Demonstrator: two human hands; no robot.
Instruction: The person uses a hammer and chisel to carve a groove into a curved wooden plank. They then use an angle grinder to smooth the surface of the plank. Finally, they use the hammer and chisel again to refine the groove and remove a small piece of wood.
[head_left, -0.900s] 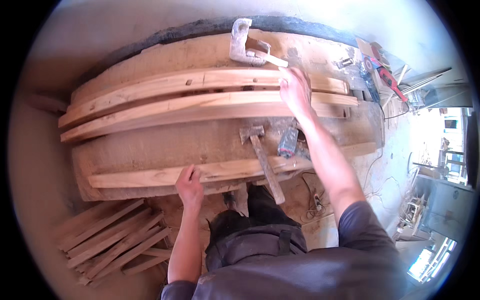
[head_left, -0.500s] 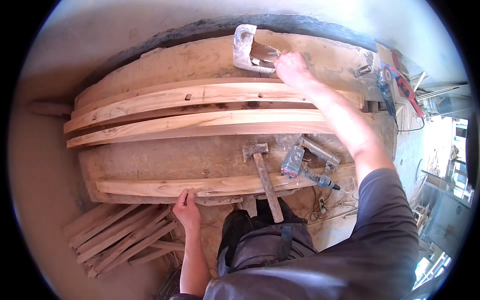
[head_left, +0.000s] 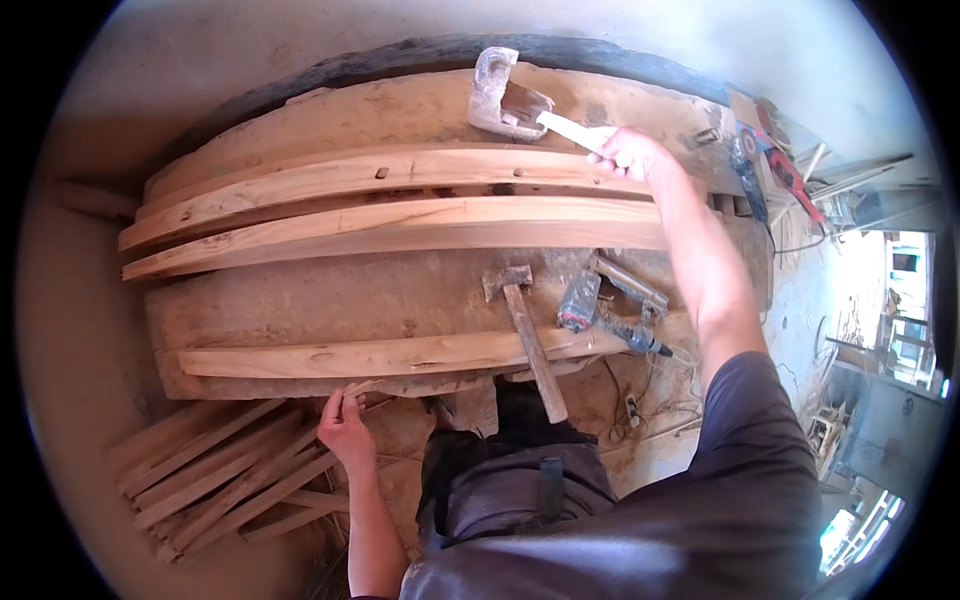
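Note:
My right hand (head_left: 632, 155) grips a pale flat stick (head_left: 570, 130) over the far part of the bench. The stick's far end is at the mouth of a whitish, stained, cut-open container (head_left: 490, 95) lying there. Below the bench's near edge, my left hand (head_left: 345, 430) pinches a small thin wood piece (head_left: 360, 387) between thumb and fingers. Between my hands lie two long timbers, a far one with small holes (head_left: 285, 195) and a near plain one (head_left: 400, 222). A third timber (head_left: 300, 360) runs along the near edge.
A hammer (head_left: 527, 335) rests across the near timber, its handle overhanging the edge. Beside it lies a grey air nailer (head_left: 620, 305). Power tools (head_left: 790, 175) sit at the bench's right end. Stacked wood strips (head_left: 220, 470) lie on the floor at left, cables (head_left: 630, 410) below the bench.
My right hand has moved right and slightly nearer, drawing the stick partly out of the container. My left hand has shifted slightly left and down, off the near timber. The whole view has shifted a little.

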